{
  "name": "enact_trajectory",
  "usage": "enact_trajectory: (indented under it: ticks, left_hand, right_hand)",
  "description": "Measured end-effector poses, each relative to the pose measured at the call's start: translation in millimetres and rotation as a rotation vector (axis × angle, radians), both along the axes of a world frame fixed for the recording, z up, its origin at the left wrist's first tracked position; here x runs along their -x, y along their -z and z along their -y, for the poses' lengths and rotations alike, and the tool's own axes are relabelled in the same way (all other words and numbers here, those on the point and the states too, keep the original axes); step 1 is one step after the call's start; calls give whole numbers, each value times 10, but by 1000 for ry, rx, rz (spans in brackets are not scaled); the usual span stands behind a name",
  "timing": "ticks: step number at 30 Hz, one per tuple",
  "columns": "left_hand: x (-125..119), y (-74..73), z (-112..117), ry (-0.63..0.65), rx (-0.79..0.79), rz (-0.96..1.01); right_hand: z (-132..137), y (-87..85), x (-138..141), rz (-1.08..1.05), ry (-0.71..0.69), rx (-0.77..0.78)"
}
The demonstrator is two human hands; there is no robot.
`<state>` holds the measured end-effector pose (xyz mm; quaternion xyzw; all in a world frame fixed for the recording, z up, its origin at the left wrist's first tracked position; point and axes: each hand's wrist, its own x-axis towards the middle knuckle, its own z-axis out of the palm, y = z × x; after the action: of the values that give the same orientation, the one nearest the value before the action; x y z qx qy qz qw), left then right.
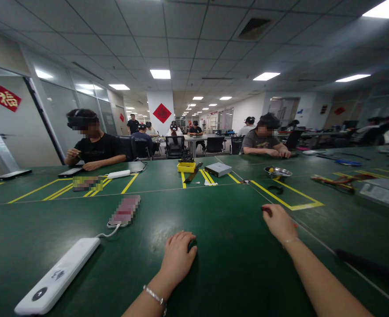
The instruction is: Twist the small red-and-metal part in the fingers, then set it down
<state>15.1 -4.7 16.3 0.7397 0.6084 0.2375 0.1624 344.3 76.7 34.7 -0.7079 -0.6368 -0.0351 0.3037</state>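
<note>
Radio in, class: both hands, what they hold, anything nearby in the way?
Left hand palm down over green table, grip unclear. Right hand curled, contents unclear. Phone cabled to white device, left of left hand, not between hands.

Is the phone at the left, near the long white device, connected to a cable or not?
Connected, it appears: a white cable runs from the long white device to the near end of the phone.
</note>
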Motion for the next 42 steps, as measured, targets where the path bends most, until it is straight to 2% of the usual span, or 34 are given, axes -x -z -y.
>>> enact_trajectory:
  ticks: [2, 5, 8, 10, 14, 19, 21, 22, 25, 27, 28, 31, 33, 35, 42]
  left_hand:
    - [-12, -12, 5, 5, -15, 82]
    - [-36, -37, 29, 33, -6, 224]
    - [-63, -56, 47, 91, 8, 317]
    - [-72, -53, 42, 101, 18, 356]
    - [-70, -15, 1, 101, 92, 417]
    - [-60, 25, -38, 98, 119, 459]
    - [-51, 29, -46, 87, 118, 503]
    - [-44, 29, -50, 78, 113, 523]
    - [-18, 20, -59, 32, 96, 563]
    - [-3, 11, -65, 7, 89, 586]
    - [1, 7, -67, 0, 83, 600]
    - [-2, -5, -70, -6, 76, 631]
    - [-12, -10, -69, -9, 87, 647]
    - [-21, -12, -67, -1, 100, 678]
    - [-19, -8, -58, 41, 109, 727]
  right_hand:
    - [89, -62, 432, -19, -238, -27]
    - [321, -90, 1093, -75, -580, 12]
    - [555, -40, 1546, -88, -753, 39]
    - [654, 14, 1684, -62, -809, 37]
    - [724, 97, 1728, -6, -833, 15]
    - [714, 20, 1688, 50, -933, -26]
    - [632, -54, 1567, 67, -871, -61]
    - [566, -88, 1460, 80, -773, -82]
    - [318, -135, 943, 159, -318, -74]
    - [174, -111, 505, 220, 1, 23]
    - [123, -84, 291, 226, 117, 101]
    - [46, 34, -222, 131, 373, 267]
    - [26, 120, -416, 57, 441, 333]
    - [5, 194, -512, 39, 436, 374]
    - [-65, 286, -591, 110, 358, 425]
